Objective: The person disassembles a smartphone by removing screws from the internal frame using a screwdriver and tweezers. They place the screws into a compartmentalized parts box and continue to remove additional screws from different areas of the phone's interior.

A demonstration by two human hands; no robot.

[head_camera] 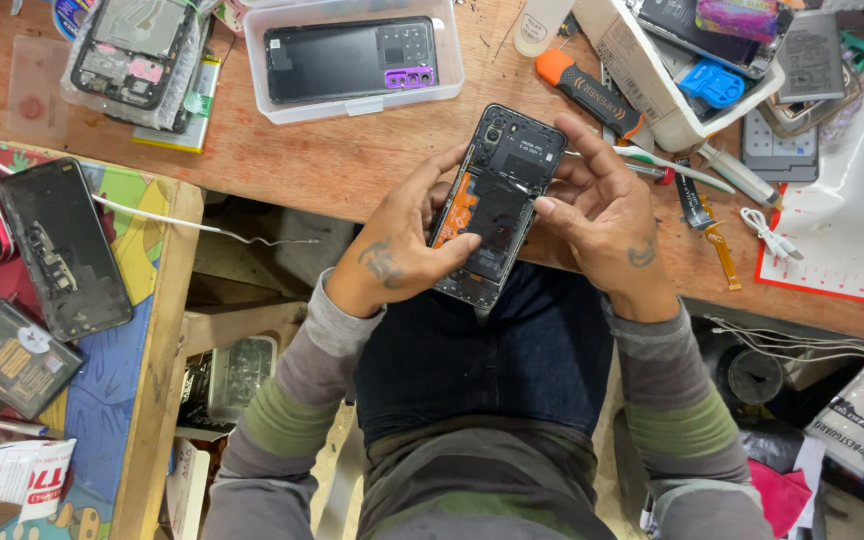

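An opened phone (pixel 497 210) with its back cover off is held over my lap at the wooden bench's front edge. Its black battery and an orange flex strip show inside. My left hand (pixel 407 240) grips the phone's left side, thumb across the lower part. My right hand (pixel 602 215) supports the right side. Its thumb and forefinger pinch a thin metal tool, probably tweezers (pixel 524 188), with the tip resting on the phone's upper interior.
A clear plastic tray (pixel 352 105) holds another phone back. An orange-handled tool (pixel 587 92), a toothbrush (pixel 672 168), a white box of parts (pixel 652 95) and a white mat (pixel 852 210) lie at right. More dismantled phones (pixel 62 245) sit on the left side table.
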